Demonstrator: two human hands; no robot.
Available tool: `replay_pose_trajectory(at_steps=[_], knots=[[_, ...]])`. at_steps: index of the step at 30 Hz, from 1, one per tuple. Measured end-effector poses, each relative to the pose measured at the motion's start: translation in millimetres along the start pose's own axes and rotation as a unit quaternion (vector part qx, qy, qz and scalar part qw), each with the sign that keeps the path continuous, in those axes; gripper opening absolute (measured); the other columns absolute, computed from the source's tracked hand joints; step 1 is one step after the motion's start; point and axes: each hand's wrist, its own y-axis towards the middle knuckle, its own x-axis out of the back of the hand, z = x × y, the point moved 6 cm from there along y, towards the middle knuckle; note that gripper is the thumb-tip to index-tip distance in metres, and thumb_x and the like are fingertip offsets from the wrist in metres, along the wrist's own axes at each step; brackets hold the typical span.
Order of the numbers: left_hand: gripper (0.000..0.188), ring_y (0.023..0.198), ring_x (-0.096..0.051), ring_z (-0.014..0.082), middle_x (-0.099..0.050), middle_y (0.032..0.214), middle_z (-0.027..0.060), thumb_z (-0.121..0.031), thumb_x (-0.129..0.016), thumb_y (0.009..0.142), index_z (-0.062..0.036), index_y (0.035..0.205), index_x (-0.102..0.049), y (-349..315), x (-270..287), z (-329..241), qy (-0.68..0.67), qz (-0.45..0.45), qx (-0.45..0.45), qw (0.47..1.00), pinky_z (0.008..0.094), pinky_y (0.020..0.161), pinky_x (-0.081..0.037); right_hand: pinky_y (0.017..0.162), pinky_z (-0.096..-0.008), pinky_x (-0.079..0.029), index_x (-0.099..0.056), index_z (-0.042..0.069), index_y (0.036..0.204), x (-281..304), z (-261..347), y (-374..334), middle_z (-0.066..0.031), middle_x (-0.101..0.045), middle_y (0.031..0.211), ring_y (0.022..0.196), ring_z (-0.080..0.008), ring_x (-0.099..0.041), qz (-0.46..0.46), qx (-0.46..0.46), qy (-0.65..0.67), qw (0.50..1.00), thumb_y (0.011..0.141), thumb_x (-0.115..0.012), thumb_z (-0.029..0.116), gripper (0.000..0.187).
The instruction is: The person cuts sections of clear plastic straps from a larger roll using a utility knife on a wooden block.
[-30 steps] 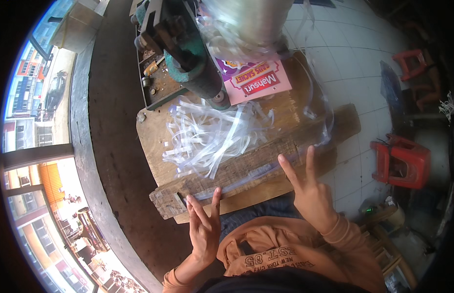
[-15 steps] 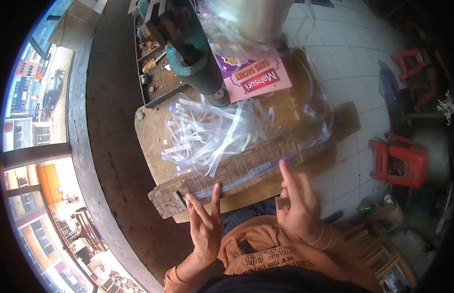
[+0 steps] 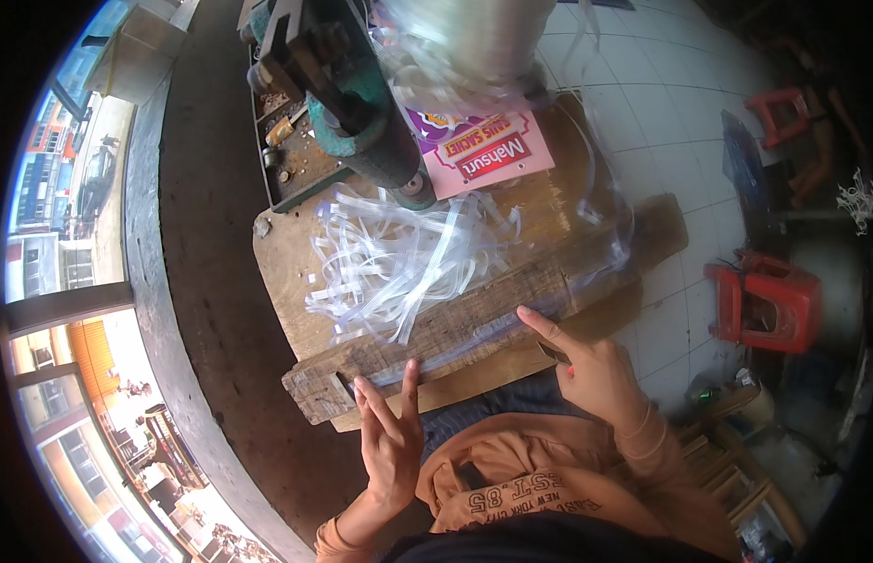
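Note:
A clear plastic strip [image 3: 455, 349] runs lengthwise along a thick, worn wooden beam [image 3: 493, 286]. My left hand [image 3: 391, 446] has its index and middle fingers stretched out and apart, their tips pressing on the strip near the beam's left end. With its index finger extended, my right hand [image 3: 600, 375] touches the strip around the middle of the beam. Tucked in the curled fingers of that hand is a small dark blade-like piece [image 3: 553, 354] with a red bit beside it. Behind the beam lies a tangled heap of cut clear strips [image 3: 408, 258].
A green metal press-like tool [image 3: 361, 131] stands behind the heap. Beside it are a tray [image 3: 296, 192] of small parts and a pink printed card [image 3: 539, 150]. A large bundle of clear strip [image 3: 474, 56] sits at the back. Red stools [image 3: 779, 305] stand on the right.
My right hand has turned, and its index fingertip has slid left along the strip. My left fingers stay at the beam's left end. The view has shifted slightly.

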Motion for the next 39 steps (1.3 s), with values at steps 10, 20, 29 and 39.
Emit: replay_pose_trajectory(at_steps=[10, 20, 29, 39], knots=[[0.071, 0.101, -0.063, 0.0321, -0.05, 0.117, 0.0349, 0.015, -0.044, 0.081, -0.0167, 0.143, -0.032, 1.6, 0.7, 1.4, -0.006, -0.01, 0.008, 1.0, 0.0258, 0.086, -0.048, 0.051, -0.0385, -0.043, -0.045, 0.033, 0.134, 23.2, -31.6, -1.3, -0.0118, -0.059, 0.094, 0.05, -0.0311, -0.052, -0.086, -0.026, 0.006, 0.996, 0.066, -0.048, -0.011, 0.081], [0.067, 0.099, -0.063, 0.0288, -0.051, 0.118, 0.033, 0.01, -0.045, 0.082, -0.0172, 0.143, -0.034, 0.5, 4.5, 3.2, -0.009, -0.028, 0.02, 0.999, 0.0262, 0.088, -0.047, 0.046, -0.0406, -0.039, -0.041, 0.042, 0.134, 31.9, -54.4, -3.7, -0.0161, -0.054, 0.06, 0.041, -0.0287, -0.042, -0.108, -0.06, 0.016, 0.992, 0.067, -0.048, -0.01, 0.086], [0.056, 0.11, -0.056, 0.0274, -0.049, 0.123, 0.0288, -0.006, -0.046, 0.088, -0.0085, 0.142, -0.031, -6.7, 4.0, 4.0, 0.022, -0.039, 0.019, 0.999, 0.0342, 0.098, -0.04, 0.049, -0.037, -0.041, -0.043, 0.041, 0.134, 28.4, -55.6, -1.5, -0.0144, -0.064, 0.084, 0.044, -0.0252, -0.046, -0.147, -0.007, 0.109, 0.983, 0.067, -0.046, -0.01, 0.084], [0.065, 0.118, -0.046, 0.0239, -0.048, 0.124, 0.0235, -0.03, -0.068, 0.078, -0.006, 0.133, -0.044, -8.3, 7.8, 7.4, -0.069, -0.05, 0.037, 0.996, 0.0419, 0.097, -0.034, 0.052, -0.0407, -0.043, -0.036, 0.041, 0.137, 28.8, -55.2, -7.5, -0.0145, -0.056, 0.079, 0.047, -0.0306, -0.05, -0.124, -0.045, 0.057, 0.99, 0.067, -0.047, -0.008, 0.086]])
